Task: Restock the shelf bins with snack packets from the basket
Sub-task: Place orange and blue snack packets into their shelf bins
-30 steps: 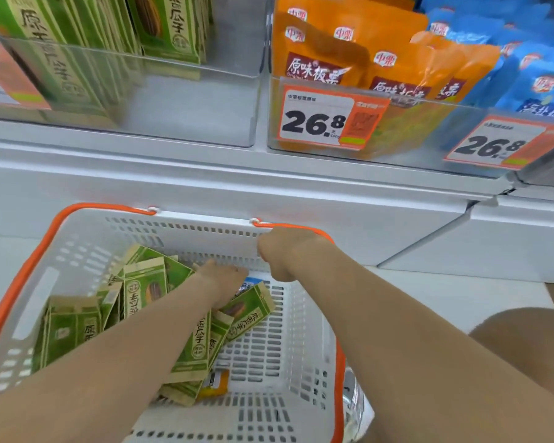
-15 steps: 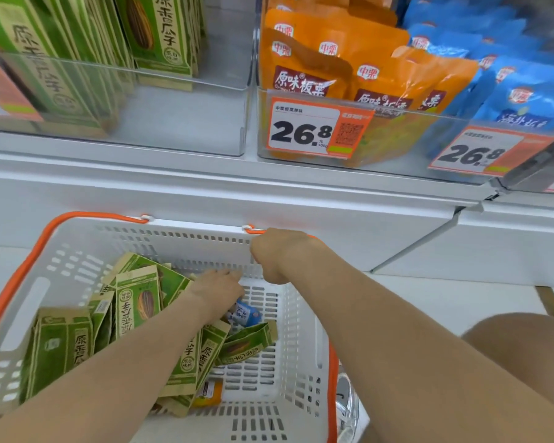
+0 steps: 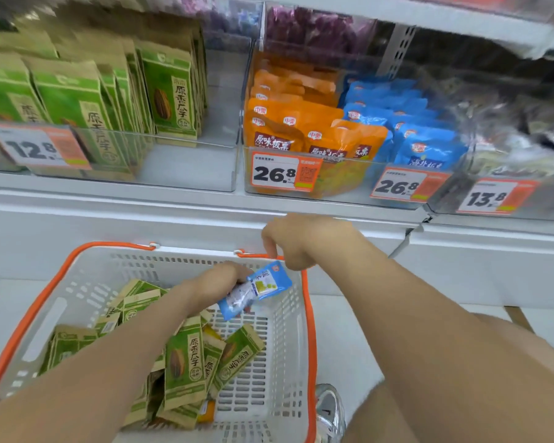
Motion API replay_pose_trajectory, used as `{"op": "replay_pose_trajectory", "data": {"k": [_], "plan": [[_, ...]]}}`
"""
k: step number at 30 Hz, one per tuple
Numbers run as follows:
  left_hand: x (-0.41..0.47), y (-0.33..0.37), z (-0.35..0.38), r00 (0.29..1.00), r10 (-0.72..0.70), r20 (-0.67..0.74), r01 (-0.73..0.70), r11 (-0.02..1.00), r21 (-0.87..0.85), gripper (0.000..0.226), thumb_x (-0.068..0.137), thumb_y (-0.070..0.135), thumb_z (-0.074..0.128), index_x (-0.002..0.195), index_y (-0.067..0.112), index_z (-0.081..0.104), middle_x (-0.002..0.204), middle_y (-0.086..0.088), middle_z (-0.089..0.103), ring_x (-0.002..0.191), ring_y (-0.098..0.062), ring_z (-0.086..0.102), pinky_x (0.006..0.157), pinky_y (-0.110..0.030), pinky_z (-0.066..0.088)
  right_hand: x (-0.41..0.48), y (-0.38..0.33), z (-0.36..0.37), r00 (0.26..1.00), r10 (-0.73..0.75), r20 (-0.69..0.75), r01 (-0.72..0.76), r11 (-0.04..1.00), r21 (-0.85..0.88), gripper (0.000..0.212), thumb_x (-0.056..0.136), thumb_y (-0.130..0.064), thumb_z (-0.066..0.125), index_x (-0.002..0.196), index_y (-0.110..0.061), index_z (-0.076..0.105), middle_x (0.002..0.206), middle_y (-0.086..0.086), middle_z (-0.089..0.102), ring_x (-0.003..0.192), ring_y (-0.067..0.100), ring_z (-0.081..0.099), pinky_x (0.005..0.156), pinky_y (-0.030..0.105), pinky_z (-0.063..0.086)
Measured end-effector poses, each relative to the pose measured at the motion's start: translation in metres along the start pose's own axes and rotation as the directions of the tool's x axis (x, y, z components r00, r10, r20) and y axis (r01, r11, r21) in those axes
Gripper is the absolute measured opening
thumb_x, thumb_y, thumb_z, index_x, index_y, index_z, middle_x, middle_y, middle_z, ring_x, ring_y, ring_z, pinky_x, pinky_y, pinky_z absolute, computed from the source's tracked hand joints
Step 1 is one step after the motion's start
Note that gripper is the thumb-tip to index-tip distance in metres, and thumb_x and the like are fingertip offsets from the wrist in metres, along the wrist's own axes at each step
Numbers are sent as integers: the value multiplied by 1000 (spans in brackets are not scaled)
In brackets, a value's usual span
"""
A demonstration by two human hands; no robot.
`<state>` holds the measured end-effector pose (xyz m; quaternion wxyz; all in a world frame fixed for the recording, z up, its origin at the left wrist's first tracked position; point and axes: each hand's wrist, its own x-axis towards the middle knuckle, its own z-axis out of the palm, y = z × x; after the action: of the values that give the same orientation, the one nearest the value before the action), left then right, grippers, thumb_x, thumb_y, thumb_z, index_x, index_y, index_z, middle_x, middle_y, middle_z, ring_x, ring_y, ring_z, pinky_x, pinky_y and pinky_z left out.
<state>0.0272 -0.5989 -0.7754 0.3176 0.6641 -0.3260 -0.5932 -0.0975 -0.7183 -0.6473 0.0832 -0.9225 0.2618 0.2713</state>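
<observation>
Holding a blue packet [image 3: 255, 289] just above the basket [image 3: 288, 330], the left hand [image 3: 219, 282] has its fingers curled round the packet's near end, so the pick part of this step looks done. Nearest the camera, the rest of the load is a heap of green packets [image 3: 186, 359] lying flat and jumbled on the basket floor, with something yellow-orange peeking out underneath.

Right hand [image 3: 296, 241] is up at the far rim by the orange handle [image 3: 259, 255]. Fingers hang down, loosely curled, and I honestly can't tell if they're touching the handle or just hovering over it. Doesn't look like it's gripping anything.

Further back, the shelf bins: green bin [image 3: 160, 167] on the left is well stocked on its left side but has bare floor at the right. Orange bin [image 3: 304, 135] in the middle, and the blue bin [image 3: 426, 142] right of it holds pouches that seem to match the one in hand, though the blur makes the print hard to compare.

So my guess is the next move is lifting the packet up and to the right, over the bin's clear front wall, and standing it in with the other blue ones. Only one hand on it and it's floppy, so it'll probably need nudging upright.
</observation>
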Motion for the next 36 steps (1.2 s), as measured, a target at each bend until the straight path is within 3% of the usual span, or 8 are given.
{"op": "replay_pose_trajectory", "data": {"k": [6,9,12,16,20,28,33,36], "plan": [[-49,60,8,981,92,169,-19,921,-389,28,86,14,40,88,0,64,74,-21,57,40,-24,45,46,-27,41,-55,7,-42,972,-201,-124,221,960,174,31,83,-25,85,112,-35,76,108,-13,69,99,12,66,84,32,54],[-70,93,6,973,172,152,-107,926,-361,34,86,24,48,103,3,68,94,-24,68,64,-30,64,69,-37,50,-80,13,-62,952,-185,-242,243,941,237,12,89,-38,80,92,-26,76,82,-12,72,76,10,65,68,29,50],[-83,127,-1,963,268,30,-240,904,-353,39,102,25,44,123,4,68,117,-22,73,98,-32,71,91,-43,56,-94,21,-76,961,-135,-243,197,946,256,20,93,-45,75,88,-27,68,84,-10,75,76,7,70,68,29,55],[-104,170,-10,932,342,-118,-356,926,-124,33,105,38,48,115,18,73,105,-10,78,89,-24,74,81,-37,57,-109,27,-91,959,-82,-271,184,907,378,18,96,-34,74,103,-20,66,94,-5,77,76,12,76,73,33,64],[-117,195,-21,900,434,-49,-432,901,47,40,87,22,66,124,8,71,112,-14,78,99,-27,76,83,-37,60,-114,36,-100,908,58,-414,191,823,535,24,94,-23,77,111,-21,60,104,-1,70,81,19,77,76,40,65],[-102,191,-16,829,552,-94,-535,830,156,34,90,-2,77,121,10,72,109,-10,80,102,-26,77,86,-42,61,-100,43,-102,844,112,-524,96,930,354,49,96,-7,58,139,-29,60,136,-1,60,122,23,57,98,39,51],[-101,202,-6,817,570,-89,-551,817,172,35,90,-2,76,121,13,72,103,-7,81,92,-21,79,70,-30,61,-106,47,-100,816,144,-560,102,918,384,36,85,-5,55,107,-28,73,103,3,70,97,24,62,79,41,58],[-100,209,5,773,623,-123,-602,780,170,39,89,1,80,123,16,72,106,-2,81,98,-19,78,83,-37,64,-113,53,-101,759,151,-633,164,897,411,32,85,-5,57,103,-26,75,100,-2,71,99,21,61,78,38,55]]}}
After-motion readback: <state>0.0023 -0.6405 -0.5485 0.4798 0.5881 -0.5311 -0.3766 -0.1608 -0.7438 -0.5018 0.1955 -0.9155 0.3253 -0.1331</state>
